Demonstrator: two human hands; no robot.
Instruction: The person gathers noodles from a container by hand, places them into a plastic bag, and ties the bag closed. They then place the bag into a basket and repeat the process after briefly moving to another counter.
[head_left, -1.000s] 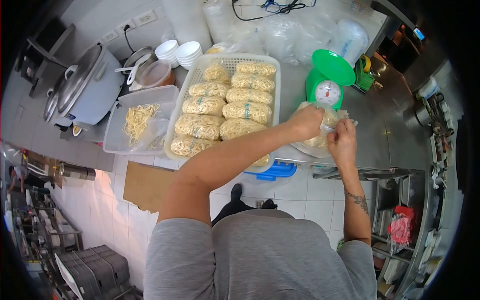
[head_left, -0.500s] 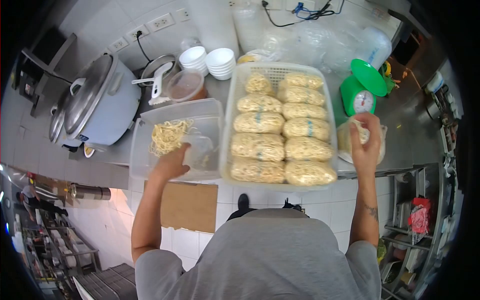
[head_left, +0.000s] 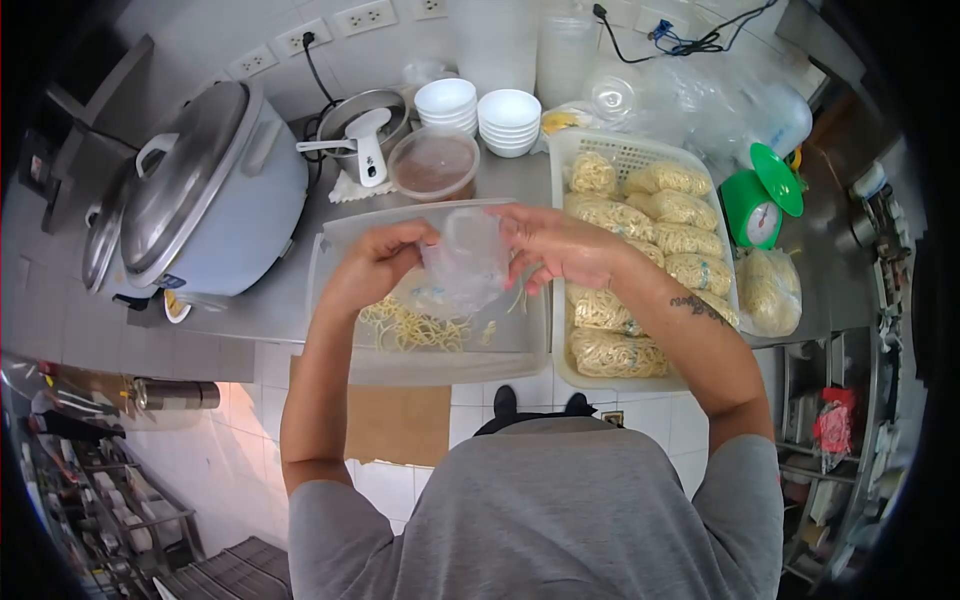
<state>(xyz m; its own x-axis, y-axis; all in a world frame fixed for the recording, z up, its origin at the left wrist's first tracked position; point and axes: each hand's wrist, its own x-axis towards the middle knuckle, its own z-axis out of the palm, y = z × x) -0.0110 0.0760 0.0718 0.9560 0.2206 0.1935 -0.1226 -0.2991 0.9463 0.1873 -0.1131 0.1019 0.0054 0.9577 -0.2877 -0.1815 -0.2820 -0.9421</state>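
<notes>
Both hands hold a clear plastic bag (head_left: 462,262) above a clear plastic tub (head_left: 345,235) that has loose yellow noodles (head_left: 415,325) in its bottom. My left hand (head_left: 375,262) grips the bag's left edge and my right hand (head_left: 552,245) grips its right edge. The bag looks empty. To the right stands a white basket (head_left: 612,150) filled with several bagged noodle portions (head_left: 690,240). One more bagged portion (head_left: 768,290) lies on the counter below a green kitchen scale (head_left: 765,200).
A large rice cooker (head_left: 205,185) stands at the left. Behind the tub are a pot with a ladle (head_left: 362,128), a lidded container of brown sauce (head_left: 433,165) and two stacks of white bowls (head_left: 480,108). Plastic bags and wall sockets line the back. Shelves stand at the right.
My right hand let go of the bagged noodles by the scale and crossed left. My left hand lifted a clear bag out of the tub, and both hands now hold it.
</notes>
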